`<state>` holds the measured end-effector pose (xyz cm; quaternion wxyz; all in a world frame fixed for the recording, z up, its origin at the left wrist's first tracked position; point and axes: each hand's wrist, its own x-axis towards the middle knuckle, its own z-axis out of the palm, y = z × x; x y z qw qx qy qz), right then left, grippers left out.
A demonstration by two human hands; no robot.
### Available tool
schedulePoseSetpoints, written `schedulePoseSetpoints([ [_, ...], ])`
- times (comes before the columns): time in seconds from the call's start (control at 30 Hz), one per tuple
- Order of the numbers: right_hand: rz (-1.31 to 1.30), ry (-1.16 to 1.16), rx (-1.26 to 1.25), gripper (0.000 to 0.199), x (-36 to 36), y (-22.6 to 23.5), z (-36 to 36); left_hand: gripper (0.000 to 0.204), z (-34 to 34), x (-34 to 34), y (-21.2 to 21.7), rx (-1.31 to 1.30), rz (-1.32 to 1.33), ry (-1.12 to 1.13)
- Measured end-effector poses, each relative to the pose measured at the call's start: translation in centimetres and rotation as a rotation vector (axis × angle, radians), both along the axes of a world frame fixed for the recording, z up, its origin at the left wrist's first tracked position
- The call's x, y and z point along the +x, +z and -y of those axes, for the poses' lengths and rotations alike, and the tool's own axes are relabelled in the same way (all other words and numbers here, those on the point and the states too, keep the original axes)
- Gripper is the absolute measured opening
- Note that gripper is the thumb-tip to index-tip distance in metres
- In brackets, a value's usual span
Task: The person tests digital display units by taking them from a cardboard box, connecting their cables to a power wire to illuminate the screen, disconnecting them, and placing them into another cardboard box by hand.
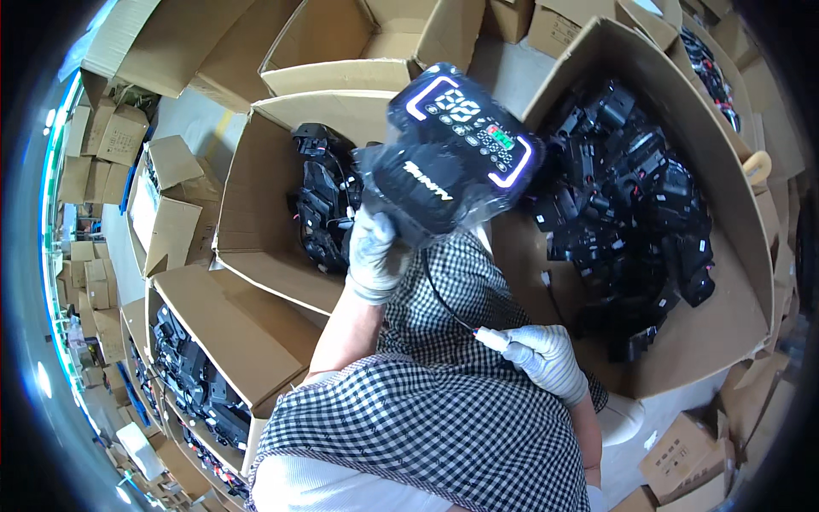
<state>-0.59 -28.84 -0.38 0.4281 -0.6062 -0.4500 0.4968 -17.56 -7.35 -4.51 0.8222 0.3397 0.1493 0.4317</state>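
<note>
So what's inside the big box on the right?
The big cardboard box holds a heap of black plastic parts with wires. What lies under the heap is covered. The lit display unit hides its left corner.

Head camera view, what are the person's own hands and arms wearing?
Both the left hand and the right hand wear pale, finely striped knit work gloves with ribbed cuffs. The forearms are bare between glove and sleeve. The black-and-white checked fabric garment covers the upper arms and body, over a white layer.
</note>
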Motion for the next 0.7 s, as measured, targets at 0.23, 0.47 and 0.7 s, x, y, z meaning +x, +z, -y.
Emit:
schedulePoseSetpoints([
  [0.23, 0.026, 0.165, 0.062, 0.019, -1.7, 0.0, -5.2, 0.082, -2.0, -3.9, 1.4, 0.009, -0.046, 0.144],
  [0.47, 0.003, 0.226, -0.084, 0.021, -3.6, -0.6, -6.4, 0.076, -2.9, -6.1, -1.9, -0.096, -0.036, 0.318],
  [0.7, 0.078, 0.233, -0.175, 0.021, -4.3, -2.0, -8.3, 0.056, -5.0, -8.6, -6.8, -0.242, 0.078, 0.483],
])
